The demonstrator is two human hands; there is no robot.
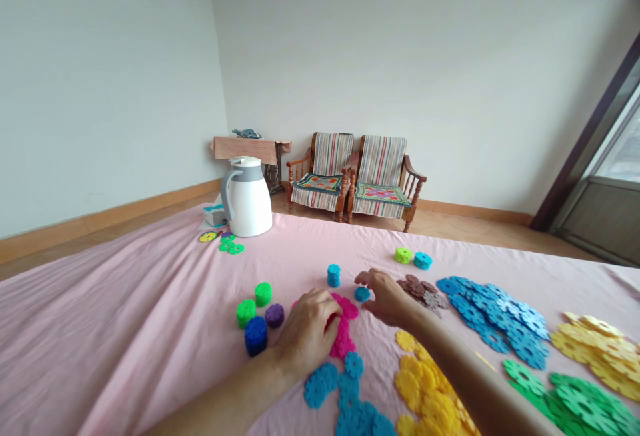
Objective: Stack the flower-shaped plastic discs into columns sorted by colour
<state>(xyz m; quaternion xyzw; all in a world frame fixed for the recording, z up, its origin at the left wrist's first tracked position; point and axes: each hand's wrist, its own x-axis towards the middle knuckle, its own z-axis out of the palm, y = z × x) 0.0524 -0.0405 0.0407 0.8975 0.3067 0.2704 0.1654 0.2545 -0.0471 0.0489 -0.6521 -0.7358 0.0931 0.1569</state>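
My left hand (311, 326) lies curled on the pink snowflake discs (344, 336), thumb and fingers closed around some of them. A bit of pink shows between thumb and forefinger; the rest of the grip is hidden. My right hand (386, 297) is open, fingers apart, just beside a low light-blue stack of discs (363, 294); whether it touches the stack I cannot tell. Behind stands a taller light-blue stack (333, 275). Left of my left hand are a dark blue stack (256, 336), a purple stack (275, 315) and two green stacks (246, 313).
Loose discs lie in piles: light blue (357, 403), orange-yellow (430, 389), brown (417, 287), blue (493, 316), pale yellow (597, 349) and green (575, 399). Lime (403, 255) and blue (423, 261) stacks stand farther back. A white jug (250, 203) stands at back left on the pink cloth (165, 329).
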